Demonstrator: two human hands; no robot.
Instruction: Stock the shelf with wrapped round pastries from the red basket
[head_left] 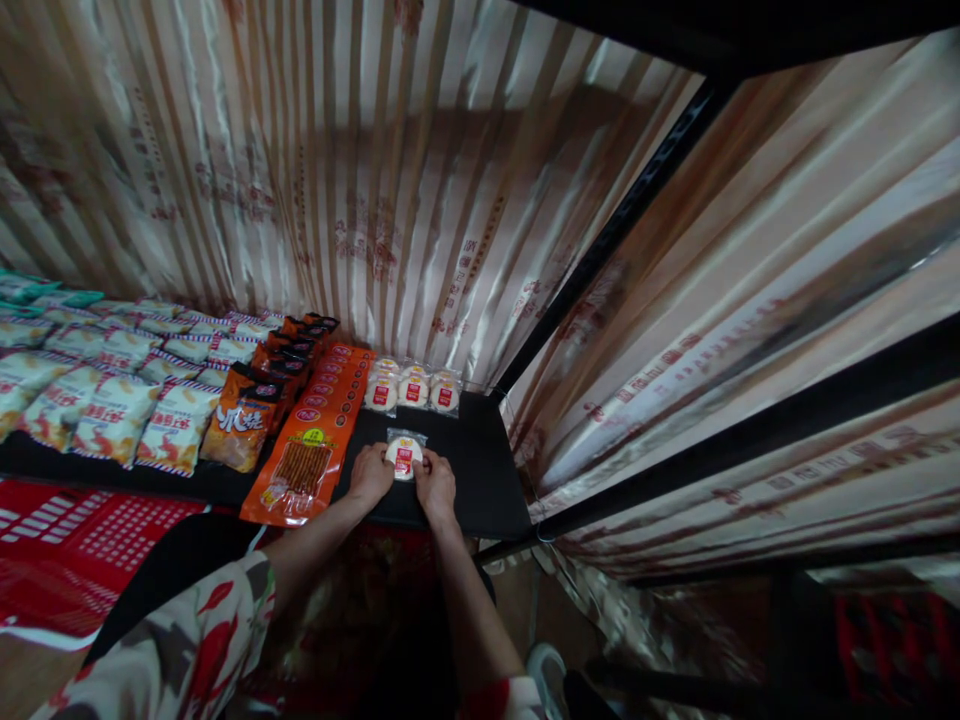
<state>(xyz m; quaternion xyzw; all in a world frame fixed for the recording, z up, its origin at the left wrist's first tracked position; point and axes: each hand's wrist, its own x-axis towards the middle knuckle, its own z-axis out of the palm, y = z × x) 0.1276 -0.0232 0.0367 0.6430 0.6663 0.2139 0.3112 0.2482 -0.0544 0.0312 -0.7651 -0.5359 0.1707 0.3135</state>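
Observation:
Between my two hands is a round white cracker packet [406, 460] with a red label in clear wrap, over the black shelf [480, 465]. My left hand [371, 475] grips its left edge, and my right hand [436, 483] pinches the right edge. Behind it, similar cracker packets [414, 388] stand in short rows against the curtain. Just left of my left hand lie long orange stick-snack packets [304, 460], overlapping in a row.
Orange-and-black snack bags [241, 418] and several rows of white snack bags [178, 425] fill the shelf's left side. A patterned curtain [405, 200] hangs behind. Black frame bars [607, 240] run along the right. A red crate [97, 560] sits below left.

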